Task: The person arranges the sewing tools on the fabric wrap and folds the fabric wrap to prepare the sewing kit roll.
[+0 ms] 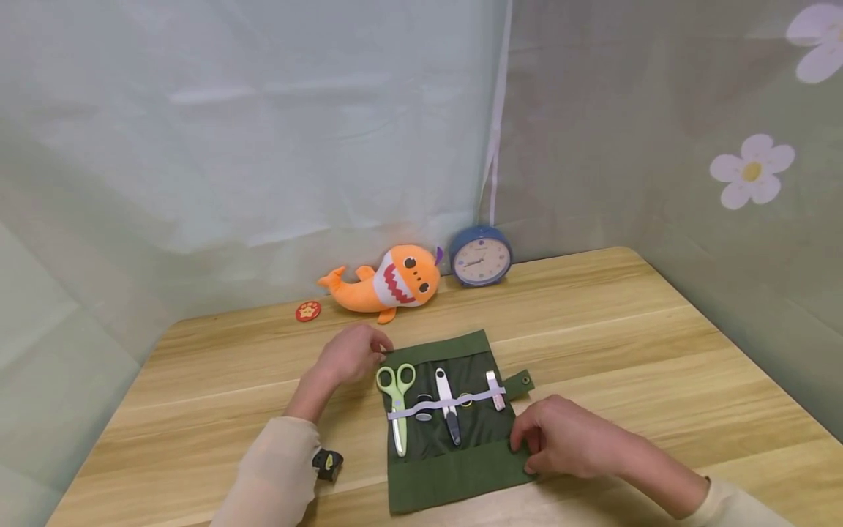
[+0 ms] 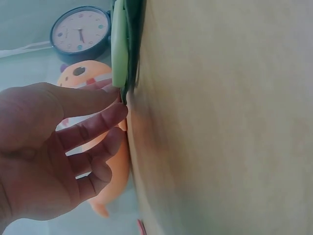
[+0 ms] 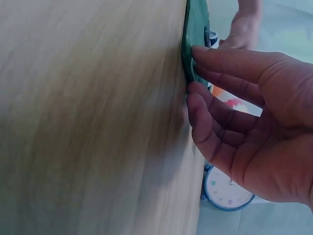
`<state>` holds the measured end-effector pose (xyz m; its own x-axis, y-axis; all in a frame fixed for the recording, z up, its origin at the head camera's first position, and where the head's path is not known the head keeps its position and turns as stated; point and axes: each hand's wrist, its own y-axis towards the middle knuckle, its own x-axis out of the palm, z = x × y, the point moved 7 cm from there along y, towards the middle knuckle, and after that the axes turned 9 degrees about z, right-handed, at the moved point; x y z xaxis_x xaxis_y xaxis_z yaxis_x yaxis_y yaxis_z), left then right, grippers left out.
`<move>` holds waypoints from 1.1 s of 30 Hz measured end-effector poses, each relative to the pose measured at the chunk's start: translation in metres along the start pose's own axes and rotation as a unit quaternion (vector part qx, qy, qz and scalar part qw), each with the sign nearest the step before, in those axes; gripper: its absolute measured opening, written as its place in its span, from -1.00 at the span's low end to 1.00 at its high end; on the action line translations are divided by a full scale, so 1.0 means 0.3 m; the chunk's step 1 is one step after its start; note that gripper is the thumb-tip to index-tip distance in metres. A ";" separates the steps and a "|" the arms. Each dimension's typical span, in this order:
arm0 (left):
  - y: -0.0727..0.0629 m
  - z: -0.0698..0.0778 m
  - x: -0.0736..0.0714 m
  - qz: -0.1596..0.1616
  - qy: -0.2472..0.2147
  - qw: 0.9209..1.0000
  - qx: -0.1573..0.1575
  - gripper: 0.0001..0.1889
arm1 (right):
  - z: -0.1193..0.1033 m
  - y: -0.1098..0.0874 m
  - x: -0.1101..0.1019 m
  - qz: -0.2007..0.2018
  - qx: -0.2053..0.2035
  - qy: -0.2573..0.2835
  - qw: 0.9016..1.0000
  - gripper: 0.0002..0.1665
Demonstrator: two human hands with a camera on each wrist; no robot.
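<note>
A dark green fabric tool roll (image 1: 454, 477) lies spread on the table. Across it, a pale elastic band (image 1: 411, 410) holds green-handled scissors (image 1: 398, 399), a small dark spool (image 1: 424, 407), a slim white-and-navy tool (image 1: 449, 410), a little yellow ring (image 1: 466, 400) and a small white-and-pink piece (image 1: 495, 390). My left hand (image 1: 352, 353) pinches the roll's far left corner, thumb beside the scissors' handle (image 2: 119, 46). At the near right corner, my right hand (image 1: 569, 438) grips the edge, its thumb (image 3: 230, 61) on top. A snap strap (image 1: 518, 384) sticks out right.
An orange plush shark (image 1: 358, 294) and a blue alarm clock (image 1: 481, 258) stand along the table's back edge. To their left lies a round red patch (image 1: 307, 311). A dark strap-like item (image 1: 327, 464) is by the left sleeve. Curtains (image 1: 296, 146) hang behind.
</note>
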<state>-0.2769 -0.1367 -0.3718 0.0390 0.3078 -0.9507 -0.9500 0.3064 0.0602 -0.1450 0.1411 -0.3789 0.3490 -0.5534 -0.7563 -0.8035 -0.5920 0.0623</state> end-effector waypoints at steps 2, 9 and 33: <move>0.001 -0.002 0.003 0.003 -0.001 1.000 -0.004 -0.79 | 0.001 -0.001 0.003 0.001 -0.002 -0.008 1.000 -0.72; 0.002 -0.006 0.015 0.004 -0.003 1.000 -0.004 -0.78 | 0.003 -0.001 0.014 -0.004 -0.003 -0.036 0.999 -0.68; -0.156 0.008 -0.023 -0.006 0.017 0.999 0.042 -0.77 | 0.044 0.042 -0.071 0.013 -0.011 -0.112 0.994 -0.64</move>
<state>-0.2320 -0.1510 -0.3672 0.0377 0.2725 -0.9614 -0.9201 0.3848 0.0730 -0.1690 0.1531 -0.3706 0.2108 -0.4264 -0.8796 -0.7992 -0.5933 0.0961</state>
